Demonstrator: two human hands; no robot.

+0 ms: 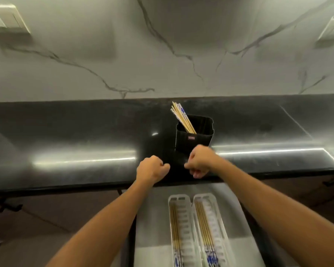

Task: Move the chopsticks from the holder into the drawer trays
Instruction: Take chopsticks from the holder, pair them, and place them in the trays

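Note:
A black holder (193, 137) stands on the dark counter with several wooden chopsticks (181, 117) leaning out to the upper left, blue-and-white patterned at their tops. Below the counter edge an open drawer holds two white slotted trays: the left tray (183, 228) and the right tray (218, 228), each with a few chopsticks lying lengthwise. My left hand (150, 169) is a loose fist over the counter's front, left of the holder. My right hand (200, 160) is also curled, right in front of the holder's base. I see nothing held in either hand.
The glossy black counter (75, 143) runs across the view with a marble backsplash (162, 54) behind. Wall sockets sit at the upper left (6, 20) and upper right (332, 29). The drawer's pale floor (152, 218) lies beside the trays. Dark cabinet handles flank the drawer.

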